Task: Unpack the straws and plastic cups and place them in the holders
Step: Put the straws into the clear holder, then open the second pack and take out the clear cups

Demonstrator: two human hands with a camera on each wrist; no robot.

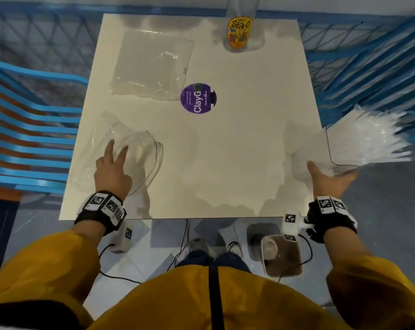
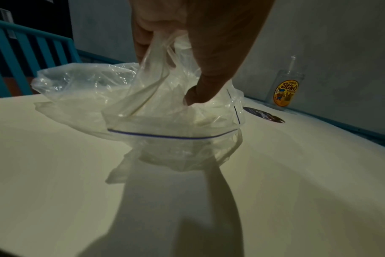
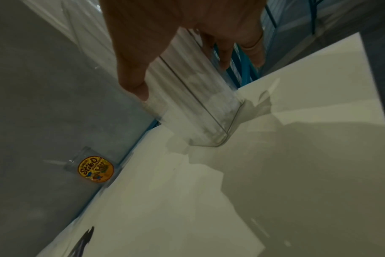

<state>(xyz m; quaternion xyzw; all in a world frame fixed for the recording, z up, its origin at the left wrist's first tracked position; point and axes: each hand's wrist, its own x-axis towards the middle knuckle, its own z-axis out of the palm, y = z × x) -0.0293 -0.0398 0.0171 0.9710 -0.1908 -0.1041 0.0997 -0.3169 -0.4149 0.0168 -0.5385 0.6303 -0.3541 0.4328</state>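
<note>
The right hand grasps a clear holder full of straws off the right edge of the white table, long axis tilted, straw tips fanning right and away. Best level it upright before setting it down. The left hand pinches an empty zip bag on the table's near-left part.

On the square white table lie two clear plastic zip bags: one flat bag toward the far left corner, and one crumpled bag with a blue seal line at the near left edge. One clear tall jar with a yellow Stik-O label stands at the far edge. One round purple sticker sits mid-table. One bundle of white plastic straws overhangs the right edge; its straws are too many and blurred to count.
</note>
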